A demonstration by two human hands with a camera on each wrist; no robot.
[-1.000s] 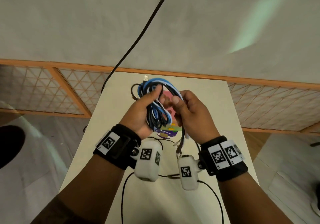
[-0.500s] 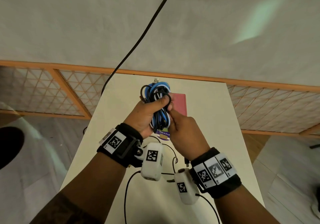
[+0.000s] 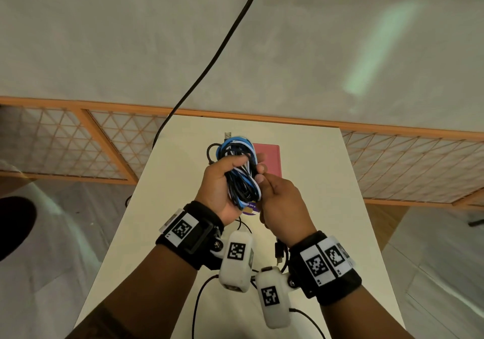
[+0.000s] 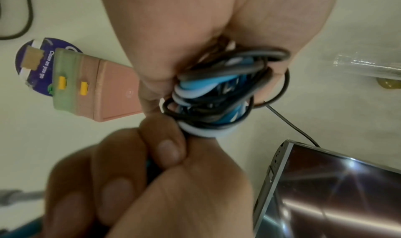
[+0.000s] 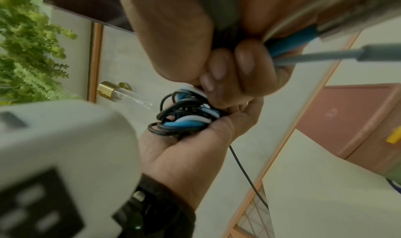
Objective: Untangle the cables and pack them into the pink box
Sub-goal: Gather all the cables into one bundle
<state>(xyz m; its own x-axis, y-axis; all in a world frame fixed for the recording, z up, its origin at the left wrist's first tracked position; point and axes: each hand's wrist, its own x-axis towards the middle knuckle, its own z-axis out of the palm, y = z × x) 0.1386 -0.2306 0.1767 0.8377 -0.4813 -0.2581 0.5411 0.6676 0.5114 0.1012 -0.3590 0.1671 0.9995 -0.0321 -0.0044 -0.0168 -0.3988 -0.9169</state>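
A tangled bundle of blue, white and black cables (image 3: 242,179) is held above the table, and my left hand (image 3: 222,181) grips it round the middle. My right hand (image 3: 272,197) is pressed against the bundle's right side, its fingertips (image 4: 167,147) pinching strands there. In the right wrist view, a blue cable end (image 5: 288,42) and a grey cable end (image 5: 325,54) run through my curled right hand (image 5: 228,73). The bundle (image 5: 184,118) lies in my left palm (image 5: 195,147). The pink box (image 3: 269,158) rests on the table just beyond the hands, with yellow clasps (image 4: 83,88) on one end.
A round purple sticker (image 4: 36,61) lies under the box's near end. Loose black cables (image 3: 199,299) and a plug (image 3: 279,252) lie on the cream table (image 3: 178,181) near my wrists. A black cord (image 3: 209,63) hangs over the far edge. A dark glossy device (image 4: 336,190) and a clear tube (image 5: 130,97) are nearby.
My right hand has moved left from beside the bundle and closed in against it. The bundle is now squeezed more tightly together, and the pink box shows beyond it.
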